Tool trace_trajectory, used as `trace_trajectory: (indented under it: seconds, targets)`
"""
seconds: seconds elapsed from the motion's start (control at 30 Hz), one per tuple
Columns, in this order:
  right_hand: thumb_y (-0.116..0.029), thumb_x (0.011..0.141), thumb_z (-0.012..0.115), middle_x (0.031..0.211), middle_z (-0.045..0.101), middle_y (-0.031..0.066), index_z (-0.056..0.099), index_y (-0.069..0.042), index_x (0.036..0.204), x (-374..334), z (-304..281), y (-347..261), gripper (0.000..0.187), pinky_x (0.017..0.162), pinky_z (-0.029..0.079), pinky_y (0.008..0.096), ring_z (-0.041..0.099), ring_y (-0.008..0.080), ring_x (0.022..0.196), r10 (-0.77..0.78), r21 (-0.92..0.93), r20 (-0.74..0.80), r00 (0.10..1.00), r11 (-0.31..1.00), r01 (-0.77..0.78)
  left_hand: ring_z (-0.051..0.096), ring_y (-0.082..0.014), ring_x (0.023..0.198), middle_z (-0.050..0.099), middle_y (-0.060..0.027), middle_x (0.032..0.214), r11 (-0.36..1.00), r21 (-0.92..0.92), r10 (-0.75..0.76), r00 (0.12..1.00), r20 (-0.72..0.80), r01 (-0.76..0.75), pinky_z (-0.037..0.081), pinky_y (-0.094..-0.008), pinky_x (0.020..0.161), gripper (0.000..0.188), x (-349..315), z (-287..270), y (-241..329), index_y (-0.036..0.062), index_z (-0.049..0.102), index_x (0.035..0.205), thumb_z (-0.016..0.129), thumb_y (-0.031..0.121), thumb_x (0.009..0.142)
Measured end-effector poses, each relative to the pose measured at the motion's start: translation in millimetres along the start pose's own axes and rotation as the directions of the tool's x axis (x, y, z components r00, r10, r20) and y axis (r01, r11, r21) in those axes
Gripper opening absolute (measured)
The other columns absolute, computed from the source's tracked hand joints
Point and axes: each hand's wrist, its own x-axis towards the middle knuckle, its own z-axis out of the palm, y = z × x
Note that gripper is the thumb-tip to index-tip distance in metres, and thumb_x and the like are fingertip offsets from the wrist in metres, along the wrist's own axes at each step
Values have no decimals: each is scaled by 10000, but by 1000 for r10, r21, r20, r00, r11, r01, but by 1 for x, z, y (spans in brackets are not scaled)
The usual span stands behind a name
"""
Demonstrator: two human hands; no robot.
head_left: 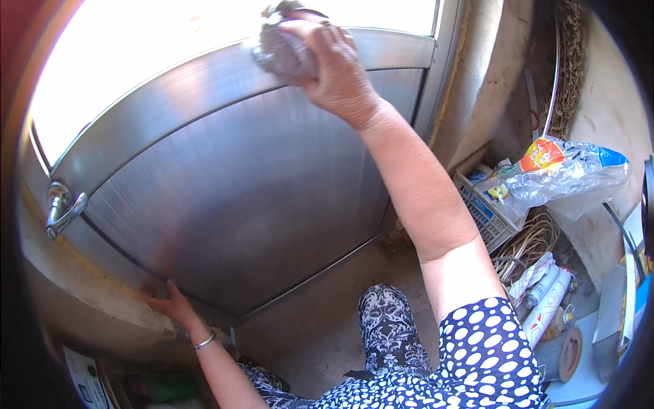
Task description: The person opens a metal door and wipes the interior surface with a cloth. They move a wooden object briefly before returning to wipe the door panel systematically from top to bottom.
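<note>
A crumpled grey cloth point(286, 54) is pressed to the top rail of a metal door point(259, 198), just under its bright glass pane. My right hand point(337, 71) grips that cloth, with the arm stretched far forward. Low on the left, my left hand point(170, 303) rests by the door's edge, thumb and fingers apart, holding nothing that I can see. A bracelet circles the left wrist. The brushed panel faintly reflects the left hand. A lever handle point(65, 208) sticks out from the door's left side.
On the right, a clear plastic bag point(579, 170) with coloured print lies over a grey plastic crate point(487, 211). Coiled cord point(535, 238), spray cans point(548, 303) and a round metal container point(562, 354) crowd below it. A flat box point(85, 375) stands at lower left.
</note>
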Motion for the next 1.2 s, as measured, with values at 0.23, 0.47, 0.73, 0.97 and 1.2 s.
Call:
trace_trajectory:
  seconds: [0.23,0.47,0.73,0.97,1.2]
  targets:
    - [-201,762,745,1184,510,109,363,-174,1259,-65,-38,107,628,886,508,422,538,275,1098,339,-168,-28,940,925,-339,478,-305,1154,439,-197,1299,996,13,-84,996,-9,84,379,-409,994,633,-1,8,-3,-25,329,1340,644,-11,792]
    - [-164,723,771,1133,567,137,411,-67,1219,-101,-81,188,621,941,436,373,558,267,1075,622,-151,-218,752,739,-656,461,-312,1163,439,-209,1291,993,121,19,998,-58,-12,357,-414,1000,664,-1,10,-30,-61,333,1326,667,1,756]
    - [-175,790,716,1225,495,156,417,-66,1214,-47,-9,26,530,983,404,420,486,294,1168,549,4,-159,820,831,-556,490,-282,1142,514,-182,1217,977,-211,-32,999,-18,28,357,-391,1000,544,4,-5,-9,-51,423,1249,585,-71,731]
    - [20,695,711,1290,479,121,477,-149,1229,20,50,-114,606,996,360,446,431,336,1216,12,103,43,999,995,-17,453,-265,1202,480,-155,1277,931,-288,-234,972,5,226,325,-367,1034,545,0,-20,9,-20,409,1288,533,-105,764]
    - [25,732,580,1193,523,57,564,-180,1130,89,100,-209,448,959,338,469,449,306,1135,-227,247,93,970,949,198,378,-308,1262,346,-209,1364,875,-316,-361,929,78,366,335,-388,1044,641,-5,-34,19,-34,274,1366,586,16,808]
